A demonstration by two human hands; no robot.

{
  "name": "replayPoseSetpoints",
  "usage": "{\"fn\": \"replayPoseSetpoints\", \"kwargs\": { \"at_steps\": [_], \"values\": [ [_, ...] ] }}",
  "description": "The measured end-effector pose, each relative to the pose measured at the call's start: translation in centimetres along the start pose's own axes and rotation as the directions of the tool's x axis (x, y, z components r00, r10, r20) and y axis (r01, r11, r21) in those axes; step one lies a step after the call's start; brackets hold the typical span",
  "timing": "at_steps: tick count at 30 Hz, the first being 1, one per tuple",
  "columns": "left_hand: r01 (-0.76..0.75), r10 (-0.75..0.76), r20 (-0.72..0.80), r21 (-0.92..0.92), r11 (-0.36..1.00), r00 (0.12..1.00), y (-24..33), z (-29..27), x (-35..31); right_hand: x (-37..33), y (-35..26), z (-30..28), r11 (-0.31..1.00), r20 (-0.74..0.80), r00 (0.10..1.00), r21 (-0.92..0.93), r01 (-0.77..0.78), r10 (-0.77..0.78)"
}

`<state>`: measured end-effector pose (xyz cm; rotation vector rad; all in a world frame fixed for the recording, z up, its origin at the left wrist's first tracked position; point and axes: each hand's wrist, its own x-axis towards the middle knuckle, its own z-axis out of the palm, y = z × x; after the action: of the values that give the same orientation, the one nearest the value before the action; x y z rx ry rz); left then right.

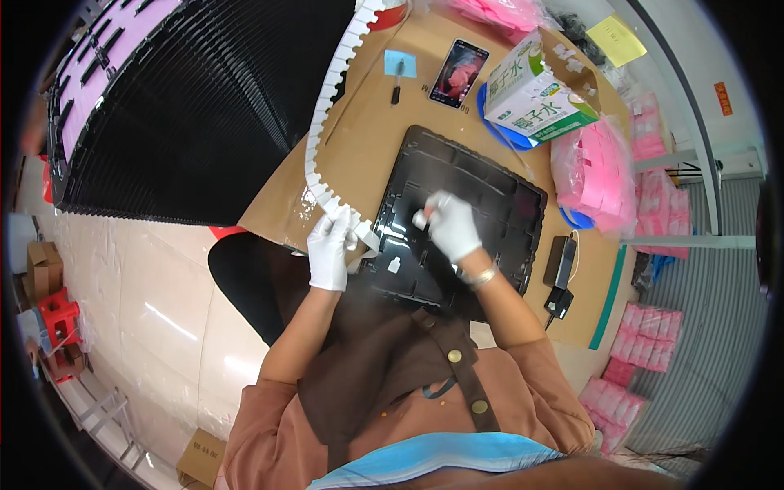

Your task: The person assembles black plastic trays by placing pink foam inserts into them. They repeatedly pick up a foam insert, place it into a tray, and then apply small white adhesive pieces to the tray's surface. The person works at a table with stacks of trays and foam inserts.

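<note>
My left hand, in a white glove, pinches the lower end of a long white strip with a row of notched tabs along its edge. The strip curves up and away past the table's left side. Over a shallow black plastic tray, my gloved right hand has its fingers drawn together. Something small and pale shows at the fingertips, slightly blurred, and I cannot make out what it is. One small white tab-shaped piece lies in the tray's near left part, between my two hands.
Stacked black trays rise at the left. Beyond my tray lie a pen on a blue note and a phone. A cut-open carton, a bag of pink pieces and a black power bank-like block line the right.
</note>
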<state>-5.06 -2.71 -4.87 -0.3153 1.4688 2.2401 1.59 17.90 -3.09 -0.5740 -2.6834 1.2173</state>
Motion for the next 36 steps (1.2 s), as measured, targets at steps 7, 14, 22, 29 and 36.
{"fn": "replayPoseSetpoints", "kwargs": {
  "at_steps": [7, 14, 22, 29, 36],
  "values": [
    [-0.028, 0.027, 0.016, 0.032, 0.999, 1.0, 1.0, 0.6, -0.1, -6.8, -1.2, 3.7, 0.974, 0.277, 0.959, -0.225, 0.002, 0.062],
    [-0.012, 0.013, 0.013, -0.016, 1.0, 1.0, 0.8, 0.2, -0.4, -6.4, -1.5, 2.5, 0.96, 0.325, 0.907, -0.011, -0.279, 0.268],
    [0.002, -0.002, 0.026, -0.022, 1.0, 1.0, 0.1, -0.6, -0.5, -6.0, -2.7, 4.0, 0.948, 0.342, 0.884, -0.08, -0.309, 0.317],
    [0.006, -0.007, 0.048, 0.025, 1.0, 0.999, -0.5, -0.7, -0.5, -8.3, -2.6, 5.0, 0.977, 0.203, 0.965, -0.165, -0.135, 0.168],
    [-0.091, 0.09, 0.015, 0.169, 0.981, 0.996, 0.8, -1.9, 0.0, -3.4, -5.3, -2.4, 0.949, 0.431, 0.877, 0.119, -0.29, 0.214]
  ]
}}
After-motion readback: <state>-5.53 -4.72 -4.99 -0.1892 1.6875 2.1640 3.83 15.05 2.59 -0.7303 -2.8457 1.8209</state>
